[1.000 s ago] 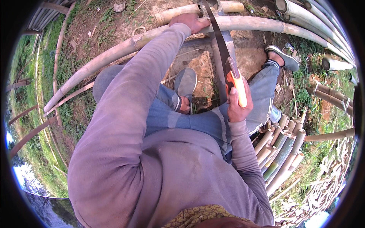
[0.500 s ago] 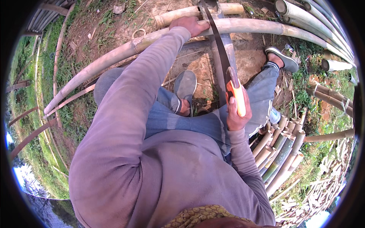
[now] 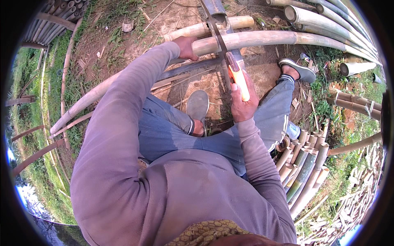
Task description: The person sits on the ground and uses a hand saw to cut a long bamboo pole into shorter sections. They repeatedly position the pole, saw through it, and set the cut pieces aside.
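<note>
Head view: your left hand (image 3: 186, 47) is clasped on the long bamboo pole (image 3: 258, 38), far side of the scene, long axis bowing left to right; your right hand (image 3: 245, 102), on the near side of it, is wrapped around the orange handle (image 3: 240, 84) of the saw (image 3: 222, 44). The saw runs near to far across the pole, right of your left hand, the hand nearer that crossing; tooth contact can't be told.

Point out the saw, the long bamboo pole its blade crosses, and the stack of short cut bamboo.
Saw (image 3: 240, 82): head view, on its orange handle.
Bamboo pole (image 3: 256, 38): head view, on its upper surface, right of the blade.
Stack of short cut bamboo (image 3: 303, 173): head view, on a greenish piece.
</note>
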Available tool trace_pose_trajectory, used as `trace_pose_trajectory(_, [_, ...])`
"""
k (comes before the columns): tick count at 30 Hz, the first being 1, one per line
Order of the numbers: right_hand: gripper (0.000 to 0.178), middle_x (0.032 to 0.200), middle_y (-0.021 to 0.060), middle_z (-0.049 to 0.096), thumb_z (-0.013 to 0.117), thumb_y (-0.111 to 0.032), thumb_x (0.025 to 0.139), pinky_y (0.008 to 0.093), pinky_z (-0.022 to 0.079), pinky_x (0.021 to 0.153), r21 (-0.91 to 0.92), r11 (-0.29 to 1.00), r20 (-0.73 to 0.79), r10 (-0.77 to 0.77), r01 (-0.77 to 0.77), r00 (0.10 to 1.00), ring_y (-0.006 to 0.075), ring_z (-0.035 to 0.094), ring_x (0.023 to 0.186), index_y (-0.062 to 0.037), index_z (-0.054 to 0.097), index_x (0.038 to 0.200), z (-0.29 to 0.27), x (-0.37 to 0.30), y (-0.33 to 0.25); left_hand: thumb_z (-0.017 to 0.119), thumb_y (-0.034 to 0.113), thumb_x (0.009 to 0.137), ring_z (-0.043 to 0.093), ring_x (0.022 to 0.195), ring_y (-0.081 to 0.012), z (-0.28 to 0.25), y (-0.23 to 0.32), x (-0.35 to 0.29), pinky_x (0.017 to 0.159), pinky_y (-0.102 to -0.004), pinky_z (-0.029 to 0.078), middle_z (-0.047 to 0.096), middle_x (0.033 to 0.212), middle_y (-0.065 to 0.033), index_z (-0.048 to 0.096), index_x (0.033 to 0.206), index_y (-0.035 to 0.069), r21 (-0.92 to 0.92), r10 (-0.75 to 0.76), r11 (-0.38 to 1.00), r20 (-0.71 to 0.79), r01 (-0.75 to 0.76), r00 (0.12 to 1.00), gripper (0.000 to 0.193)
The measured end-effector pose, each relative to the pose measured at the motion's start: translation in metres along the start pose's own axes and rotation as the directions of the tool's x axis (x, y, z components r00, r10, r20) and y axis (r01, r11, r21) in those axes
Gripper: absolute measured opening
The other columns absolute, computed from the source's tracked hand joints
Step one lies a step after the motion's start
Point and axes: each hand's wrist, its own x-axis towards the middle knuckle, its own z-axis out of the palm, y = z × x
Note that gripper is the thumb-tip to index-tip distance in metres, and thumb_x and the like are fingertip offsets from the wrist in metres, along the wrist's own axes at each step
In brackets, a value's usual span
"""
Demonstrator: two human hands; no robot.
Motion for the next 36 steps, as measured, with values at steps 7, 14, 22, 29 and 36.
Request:
trace_pose_trajectory(7, [0.048,0.136,0.0234,0.069,0.07,-0.011,0.098,0.0399,0.053,0.105,0.025,1.0,-0.003,0.006,-0.006,1.0,0.0315,0.068,0.124,0.0083,0.061,0.14,-0.008,-0.006,0.01,0.086,0.043,0.074,0.069,0.119,-0.041,0.008,0.019,-0.01,0.103,-0.0465,0.055,0.072,0.127,-0.0253,0.052,0.151,0.009,0.044,-0.053,0.997,-0.066,0.056,0.996,0.091])
trace_pose_trajectory(14, [0.048,0.138,0.0215,0.068,0.071,-0.011,0.099,0.0382,0.052,0.107,0.105,0.981,-0.008,0.164,-0.162,0.987,0.0291,0.067,0.126,0.0067,0.061,0.142,-0.005,-0.023,0.017,0.085,0.046,0.083,0.068,0.124,-0.0366,0.017,0.038,-0.022,0.106,-0.0498,0.056,0.072,0.133,-0.0144,0.05,0.151,0.019,0.172,-0.207,0.959,-0.112,0.225,0.972,0.082])
trace_pose_trajectory(22, [0.047,0.138,0.0217,0.068,0.069,-0.012,0.101,0.0379,0.053,0.105,0.013,0.993,-0.001,0.114,-0.113,0.994,0.028,0.068,0.125,0.0091,0.06,0.142,-0.028,-0.051,0.005,0.084,0.045,0.083,0.068,0.124,-0.0372,0.011,0.039,-0.025,0.106,-0.0483,0.054,0.07,0.135,-0.0177,0.048,0.154,0.015,0.129,-0.216,0.966,-0.077,0.224,0.973,0.085])
trace_pose_trajectory(29, [0.043,0.133,0.0208,0.071,0.069,-0.012,0.102,0.0373,0.055,0.101,0.151,0.967,-0.01,0.208,-0.204,0.978,0.0266,0.07,0.119,0.0089,0.061,0.139,-0.018,-0.037,0.01,0.083,0.047,0.085,0.068,0.125,-0.0354,0.016,0.036,-0.02,0.108,-0.0485,0.055,0.07,0.137,-0.0149,0.049,0.153,0.018,0.172,-0.236,0.954,-0.073,0.245,0.969,0.082])
trace_pose_trajectory(36, [0.042,0.13,0.0194,0.072,0.068,-0.008,0.101,0.0364,0.055,0.1,0.105,0.978,-0.014,0.183,-0.18,0.983,0.0244,0.07,0.117,0.0081,0.062,0.139,-0.019,-0.032,-0.005,0.084,0.047,0.081,0.069,0.122,-0.0374,0.009,0.042,-0.026,0.104,-0.0492,0.054,0.071,0.133,-0.0189,0.051,0.152,0.014,0.156,-0.198,0.965,-0.092,0.211,0.976,0.086])
